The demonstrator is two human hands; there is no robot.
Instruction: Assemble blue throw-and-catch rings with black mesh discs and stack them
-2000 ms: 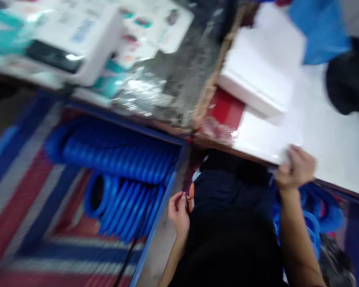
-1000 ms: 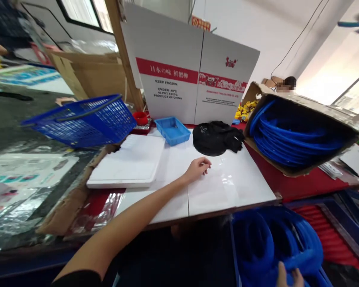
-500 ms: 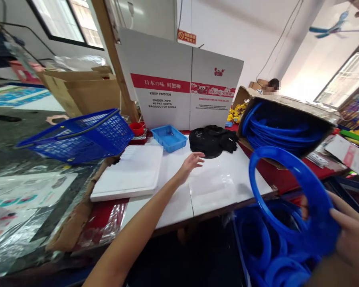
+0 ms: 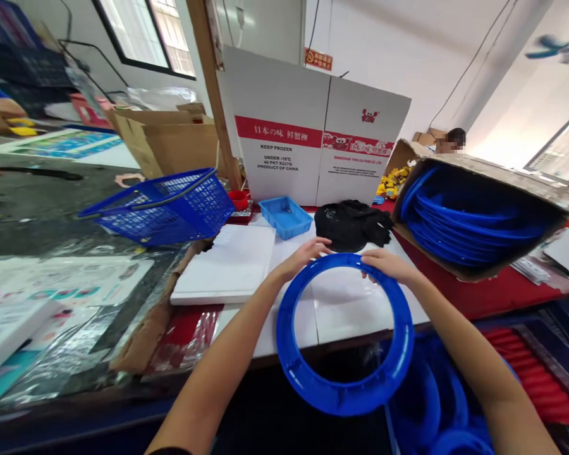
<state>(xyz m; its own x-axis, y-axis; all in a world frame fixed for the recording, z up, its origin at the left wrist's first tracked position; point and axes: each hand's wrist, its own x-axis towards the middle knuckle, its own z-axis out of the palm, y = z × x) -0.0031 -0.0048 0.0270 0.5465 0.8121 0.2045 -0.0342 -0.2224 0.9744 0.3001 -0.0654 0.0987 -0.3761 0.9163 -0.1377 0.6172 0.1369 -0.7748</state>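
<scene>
A blue plastic ring [image 4: 348,398] with a wide flat rim hangs upright in front of me, over the table's front edge. My right hand [image 4: 386,262] grips its top right, fingers curling behind the rim. My left hand [image 4: 307,256] is at the ring's upper left, fingers stretched out and partly hidden behind the rim; whether it touches the ring I cannot tell. Below right, a blue bin [image 4: 389,420] holds more blue rings [image 4: 420,392]. Behind my hands lie a black cloth [image 4: 353,224] and a light-blue tray [image 4: 285,218] on the white tabletop [image 4: 322,303].
A tilted carton [image 4: 493,167] at right holds stacked blue rings. White foam board [image 4: 227,265] lies left of my hands, with a blue basket [image 4: 171,208] beyond it. A printed white carton panel [image 4: 284,177] stands at the back. A person [image 4: 450,142] is behind the carton.
My right hand has brought the ring from the lower right to the middle, close to my left hand. The view has turned slightly right to left, shifting the table rightward.
</scene>
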